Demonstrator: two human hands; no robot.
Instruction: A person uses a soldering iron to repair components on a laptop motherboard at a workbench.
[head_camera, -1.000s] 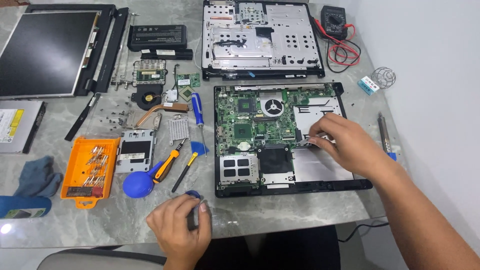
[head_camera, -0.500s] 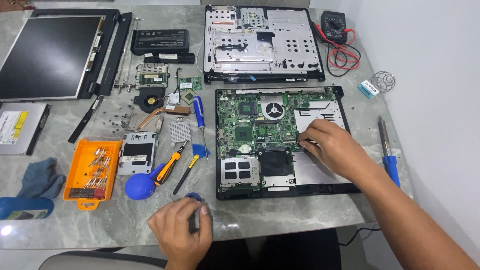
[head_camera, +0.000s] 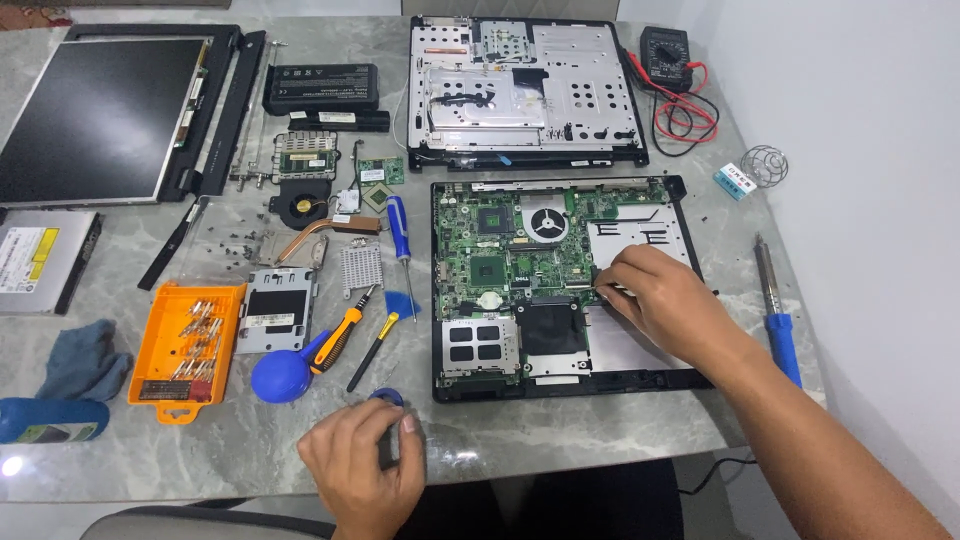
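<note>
On the grey table (head_camera: 560, 440), the right hand (head_camera: 665, 300) rests on the opened laptop base (head_camera: 560, 285), fingertips pinched on something too small to tell beside the green circuit board (head_camera: 500, 250). Near the table's front edge, the left hand (head_camera: 362, 470) curls closed around a small blue object (head_camera: 386, 397).

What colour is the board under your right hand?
Green circuit board, clearest in the head view; right hand rests at its edge.
</note>
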